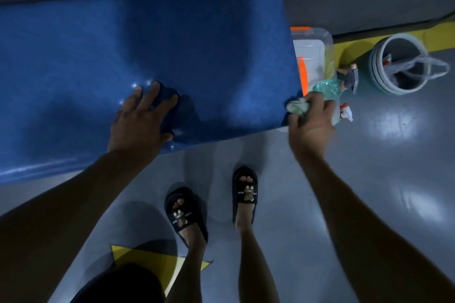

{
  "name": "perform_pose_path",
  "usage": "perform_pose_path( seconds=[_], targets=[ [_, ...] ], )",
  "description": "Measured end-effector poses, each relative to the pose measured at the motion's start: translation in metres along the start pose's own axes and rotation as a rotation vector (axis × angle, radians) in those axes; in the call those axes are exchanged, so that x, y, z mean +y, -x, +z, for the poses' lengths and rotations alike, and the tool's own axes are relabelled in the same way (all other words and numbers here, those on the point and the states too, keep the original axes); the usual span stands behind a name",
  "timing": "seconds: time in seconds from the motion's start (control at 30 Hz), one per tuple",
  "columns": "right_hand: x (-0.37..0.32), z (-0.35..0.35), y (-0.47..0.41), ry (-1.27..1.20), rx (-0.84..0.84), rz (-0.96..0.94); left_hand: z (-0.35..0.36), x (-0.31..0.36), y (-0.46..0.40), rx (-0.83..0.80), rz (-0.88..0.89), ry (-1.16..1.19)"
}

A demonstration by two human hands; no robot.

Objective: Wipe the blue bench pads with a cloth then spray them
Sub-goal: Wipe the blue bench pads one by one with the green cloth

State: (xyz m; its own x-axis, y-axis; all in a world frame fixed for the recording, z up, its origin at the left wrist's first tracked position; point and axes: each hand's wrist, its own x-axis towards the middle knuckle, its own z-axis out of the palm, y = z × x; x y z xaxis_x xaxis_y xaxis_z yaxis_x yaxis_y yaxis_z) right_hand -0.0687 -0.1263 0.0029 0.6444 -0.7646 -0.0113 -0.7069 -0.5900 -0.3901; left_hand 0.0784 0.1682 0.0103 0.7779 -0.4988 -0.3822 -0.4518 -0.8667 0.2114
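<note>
A long blue bench pad (147, 51) fills the upper left of the head view. My left hand (141, 118) presses flat on a dark blue cloth (170, 96) near the pad's front edge, fingers spread over it. My right hand (311, 120) grips a crumpled grey-green cloth (298, 107) at the pad's front right corner. On the floor just right of that corner stand a teal spray bottle (327, 88) and a white spray bottle with a red trigger (344, 112), partly hidden behind my right hand.
A clear plastic bin with orange latches (312, 47) sits beside the pad's right end. A grey bucket (398, 64) with cloth handles stands further right. My feet in dark slippers (245, 192) stand on the glossy grey floor; yellow floor markings lie below and at top.
</note>
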Motion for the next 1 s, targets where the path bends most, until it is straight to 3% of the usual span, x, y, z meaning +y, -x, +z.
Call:
perform_pose_path(
  seconds=[0.07, 0.13, 0.23, 0.3, 0.43, 0.5, 0.6, 0.8, 0.93, 1.0],
  targets=[
    [-0.038, 0.019, 0.033, -0.093, -0.043, -0.136, 0.000, 0.000, 0.000, 0.002, -0.007, -0.007],
    [-0.064, 0.033, 0.070, -0.048, -0.177, -0.387, -0.001, 0.001, 0.001, -0.007, -0.015, -0.008],
    [-0.054, 0.028, 0.070, 0.055, -0.315, -0.677, -0.006, 0.001, 0.002, -0.010, -0.029, 0.002],
    [-0.026, 0.012, 0.038, 0.042, -0.296, -0.569, -0.008, 0.003, 0.002, -0.017, -0.033, 0.002],
    [0.048, -0.025, -0.022, 0.044, -0.120, -0.103, -0.007, 0.004, 0.001, -0.027, -0.048, 0.001],
    [0.069, -0.028, -0.038, 0.100, -0.108, 0.020, -0.006, 0.002, 0.001, -0.014, -0.045, 0.012],
    [0.061, -0.008, -0.037, 0.114, -0.169, 0.045, -0.004, 0.003, 0.001, -0.011, -0.039, 0.006],
    [0.028, 0.018, -0.009, -0.271, 0.087, 0.122, -0.003, 0.004, 0.000, 0.002, -0.045, -0.009],
    [0.022, 0.026, 0.004, -0.256, 0.162, 0.194, 0.000, 0.005, 0.000, 0.000, -0.042, -0.005],
    [0.009, 0.028, 0.011, -0.186, 0.219, 0.084, 0.001, 0.006, 0.000, 0.001, -0.051, -0.001]
  ],
)
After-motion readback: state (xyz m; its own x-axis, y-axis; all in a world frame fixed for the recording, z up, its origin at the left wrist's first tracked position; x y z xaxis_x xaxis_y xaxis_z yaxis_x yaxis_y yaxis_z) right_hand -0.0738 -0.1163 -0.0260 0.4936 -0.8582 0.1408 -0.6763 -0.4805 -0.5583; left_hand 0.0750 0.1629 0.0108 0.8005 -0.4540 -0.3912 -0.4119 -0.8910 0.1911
